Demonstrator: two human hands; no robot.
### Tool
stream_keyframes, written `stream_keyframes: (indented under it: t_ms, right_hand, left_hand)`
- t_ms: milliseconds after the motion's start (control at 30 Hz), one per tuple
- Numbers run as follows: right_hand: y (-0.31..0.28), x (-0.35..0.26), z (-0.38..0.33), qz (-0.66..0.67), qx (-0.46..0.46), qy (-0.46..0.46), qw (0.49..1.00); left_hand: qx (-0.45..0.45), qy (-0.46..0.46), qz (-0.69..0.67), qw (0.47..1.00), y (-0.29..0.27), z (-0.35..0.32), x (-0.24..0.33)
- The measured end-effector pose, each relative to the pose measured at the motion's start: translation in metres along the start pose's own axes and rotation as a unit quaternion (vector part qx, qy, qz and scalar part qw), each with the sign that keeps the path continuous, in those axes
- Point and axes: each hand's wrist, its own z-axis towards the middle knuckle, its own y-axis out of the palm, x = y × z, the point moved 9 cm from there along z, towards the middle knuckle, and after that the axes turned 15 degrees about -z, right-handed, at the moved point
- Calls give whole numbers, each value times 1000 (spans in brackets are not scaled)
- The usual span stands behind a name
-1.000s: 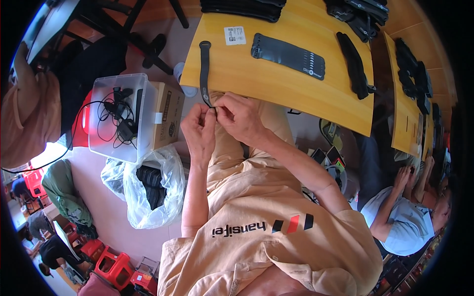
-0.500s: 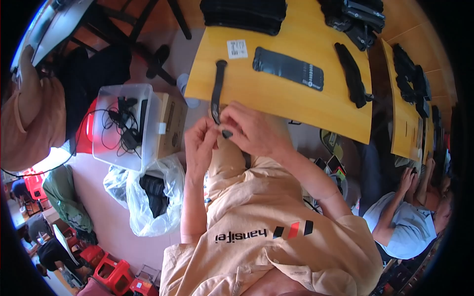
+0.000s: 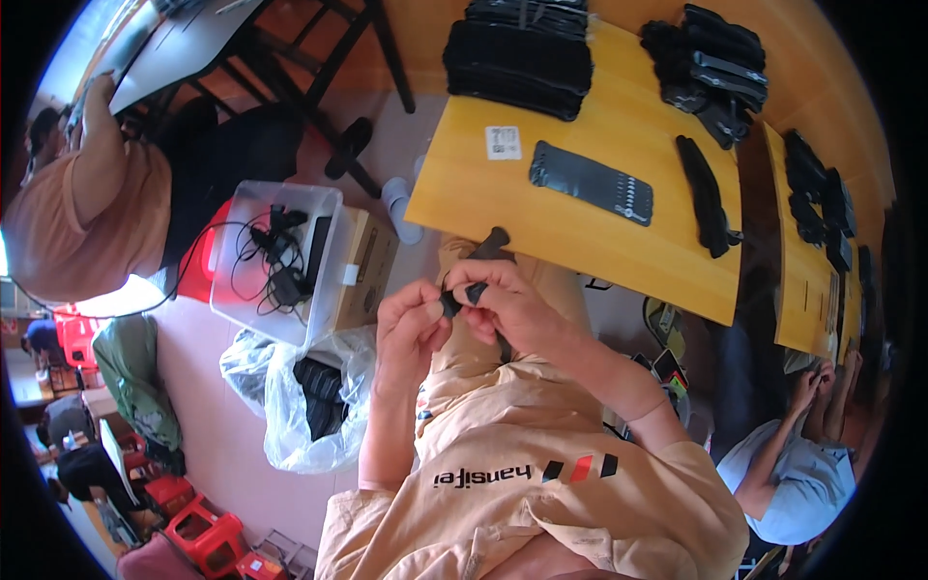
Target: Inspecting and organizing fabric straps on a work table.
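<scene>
**Both hands pinch a black strap at the table edge**

Head view: The person's left hand (image 3: 411,324) and right hand (image 3: 507,304) meet just below the near edge of the yellow table (image 3: 580,246), over the lap. Between them runs a narrow black strap (image 3: 480,253). Its long axis slants from the upper right, where its far end just reaches the table edge, down and to the left into the fingers. The left hand's thumb and forefinger are pressed together on the strap's near end. The right hand's fingertips close on it just beside them, slightly higher along the strap. The two grips almost touch, so neither hand is clearly the nearer one; the free length of the strap lies up and away from both, toward the table.

On the table, well apart from the hands, lie a flat black ribbed band (image 3: 592,182), another long black strap (image 3: 704,196), a white label (image 3: 503,142) and stacks of black pieces (image 3: 517,53) at the far edge. To the person's left, on the floor, stand a clear plastic bin (image 3: 275,261) holding cables, a cardboard box (image 3: 362,271) beside it, and a clear plastic bag (image 3: 304,396) with dark items inside. Other people sit at the frame's edges.
</scene>
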Motion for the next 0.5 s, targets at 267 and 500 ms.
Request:
stream_keyframes:
  t_ms: [267, 500]
  right_hand:
    - [-11, 10, 6, -83, 57, -15, 995]
    - [2, 24, -2, 188, 15, 89, 978]
  left_hand:
    - [40, 163, 368, 915, 2, 4, 11]
    - [24, 164, 397, 902, 27, -4, 22]
